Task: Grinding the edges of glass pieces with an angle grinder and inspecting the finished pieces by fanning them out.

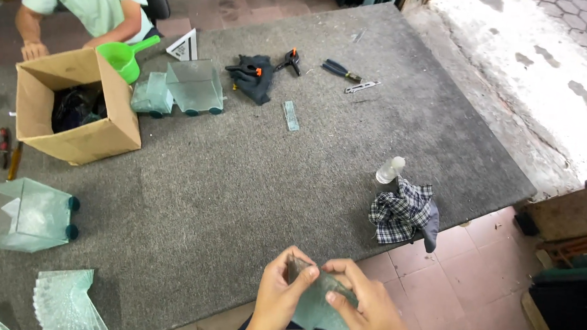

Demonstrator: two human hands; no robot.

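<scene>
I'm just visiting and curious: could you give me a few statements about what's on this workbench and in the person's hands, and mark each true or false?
1. Both hands, the left hand and the right hand, hold one piece of glass. True.
2. The cardboard box lies closed and taped. False: its flaps are open, with dark things inside.
3. A green scoop sits beside the box. True.
4. The checked cloth lies in the middle of the grey table. False: it is at the table's edge, partly hanging over, next to a small clear bottle.
5. Nobody else is at the table. False: a person in a light green shirt is at the far side.
</scene>
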